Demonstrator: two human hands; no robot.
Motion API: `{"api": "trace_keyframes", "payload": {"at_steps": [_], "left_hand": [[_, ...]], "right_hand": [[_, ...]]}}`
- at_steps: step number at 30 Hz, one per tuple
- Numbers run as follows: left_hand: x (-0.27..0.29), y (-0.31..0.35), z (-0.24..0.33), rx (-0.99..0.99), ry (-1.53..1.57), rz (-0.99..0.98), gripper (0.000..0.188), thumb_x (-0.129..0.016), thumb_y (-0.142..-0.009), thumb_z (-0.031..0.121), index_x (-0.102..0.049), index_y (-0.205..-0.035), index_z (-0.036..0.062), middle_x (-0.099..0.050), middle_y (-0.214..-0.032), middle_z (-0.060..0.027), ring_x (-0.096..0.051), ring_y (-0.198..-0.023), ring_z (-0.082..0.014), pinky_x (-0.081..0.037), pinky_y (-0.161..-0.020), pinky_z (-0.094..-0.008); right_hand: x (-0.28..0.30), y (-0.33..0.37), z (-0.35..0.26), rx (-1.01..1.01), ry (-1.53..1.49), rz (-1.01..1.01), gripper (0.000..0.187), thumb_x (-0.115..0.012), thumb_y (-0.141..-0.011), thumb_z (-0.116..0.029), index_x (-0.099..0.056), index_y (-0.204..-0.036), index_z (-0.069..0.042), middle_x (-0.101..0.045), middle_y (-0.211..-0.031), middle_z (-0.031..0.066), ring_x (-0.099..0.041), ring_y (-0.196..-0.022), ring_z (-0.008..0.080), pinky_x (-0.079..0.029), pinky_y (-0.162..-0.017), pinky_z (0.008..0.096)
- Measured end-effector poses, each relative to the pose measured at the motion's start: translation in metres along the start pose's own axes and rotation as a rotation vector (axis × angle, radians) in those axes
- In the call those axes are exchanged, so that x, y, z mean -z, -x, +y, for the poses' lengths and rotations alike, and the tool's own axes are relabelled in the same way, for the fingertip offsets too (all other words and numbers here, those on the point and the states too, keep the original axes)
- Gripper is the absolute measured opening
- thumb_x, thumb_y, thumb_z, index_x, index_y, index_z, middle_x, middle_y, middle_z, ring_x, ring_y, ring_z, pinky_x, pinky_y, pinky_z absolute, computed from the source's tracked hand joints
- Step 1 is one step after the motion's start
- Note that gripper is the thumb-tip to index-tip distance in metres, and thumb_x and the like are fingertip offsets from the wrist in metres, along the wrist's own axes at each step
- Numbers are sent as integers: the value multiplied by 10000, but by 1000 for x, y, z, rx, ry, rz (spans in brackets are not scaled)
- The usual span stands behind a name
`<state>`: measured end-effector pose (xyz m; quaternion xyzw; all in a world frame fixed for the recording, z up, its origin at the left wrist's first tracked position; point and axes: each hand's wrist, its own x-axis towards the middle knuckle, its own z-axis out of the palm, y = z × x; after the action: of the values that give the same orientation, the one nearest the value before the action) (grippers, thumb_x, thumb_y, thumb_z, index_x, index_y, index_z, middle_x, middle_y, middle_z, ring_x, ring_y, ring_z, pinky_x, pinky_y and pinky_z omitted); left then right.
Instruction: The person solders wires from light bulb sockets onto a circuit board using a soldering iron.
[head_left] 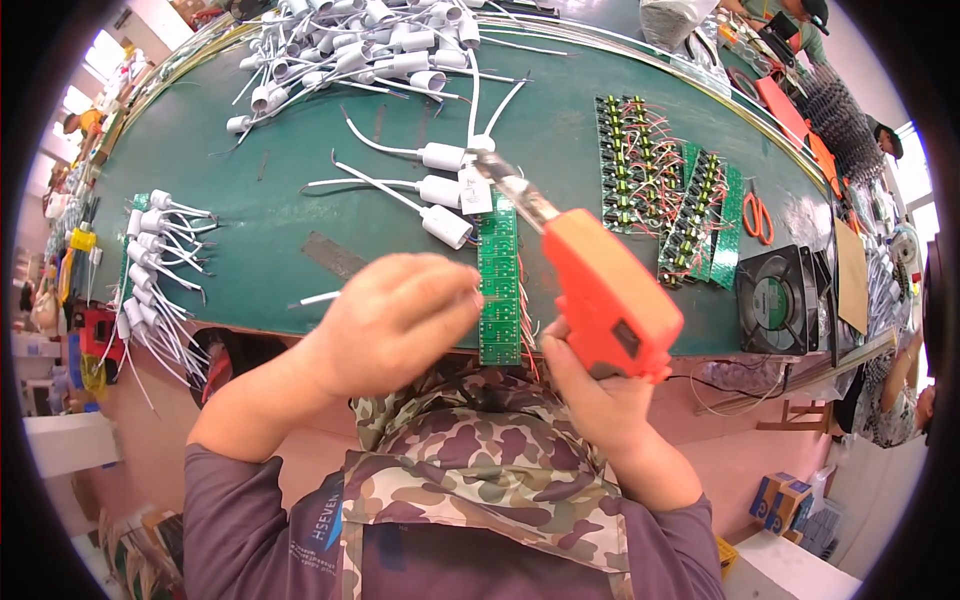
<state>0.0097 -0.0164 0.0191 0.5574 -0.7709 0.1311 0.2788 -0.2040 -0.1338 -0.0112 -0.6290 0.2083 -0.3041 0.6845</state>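
Note:
My right hand [600, 400] grips a red soldering gun [615, 290]. Its metal barrel points away to the upper left, blurred near the tip, over a white tag and a white cylindrical lamp socket. A narrow green circuit board [499, 300] lies lengthwise in front of me, reaching the near table edge. Closed fingers of my left hand [395, 320] meet at the board's left side; what they pinch is hidden. From behind that hand sticks out a white wire end [320, 298]. Several white lamp sockets [446, 227] with wires lie along the board's far left side.
A heap of white sockets [365, 50] lies at the far side. On the left is a row of socketed boards [150, 260]. To the right are boards with coils [640, 165], orange-handled scissors [758, 215] and a black fan [778, 300].

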Motion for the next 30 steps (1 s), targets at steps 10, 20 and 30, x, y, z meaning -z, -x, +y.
{"api": "trace_keyframes", "payload": {"at_steps": [10, 20, 30], "left_hand": [[-38, 23, -24, 233, -3, 10, 300, -698, -738, -25, -639, -1028, 24, -605, -1060, -137, -635, -884, -319, -547, -739, -392], [-44, 25, -26, 215, -19, 0, 234, -665, -749, 57, -634, -979, 19, -553, -1042, -141, -612, -899, -317, -526, -731, -410], [-42, 24, -26, 211, -2, -9, 257, -704, -716, -9, -658, -968, 4, -550, -1033, -135, -602, -889, -311, -528, -729, -402]], "right_hand": [[43, 11, -22, -7, -6, 53, 493, -696, -832, -69, -527, -1273, 72, -585, -1295, 222, -686, -929, 229, -565, -733, 317], [59, 24, -8, -41, 29, 20, 515, -698, -818, -44, -503, -1283, 61, -626, -1161, 209, -672, -869, 215, -561, -752, 335], [59, 26, 9, 124, 327, -142, 348, -721, -796, 35, -604, -1123, 19, -673, -914, 101, -654, -773, 183, -524, -754, 322]]}}
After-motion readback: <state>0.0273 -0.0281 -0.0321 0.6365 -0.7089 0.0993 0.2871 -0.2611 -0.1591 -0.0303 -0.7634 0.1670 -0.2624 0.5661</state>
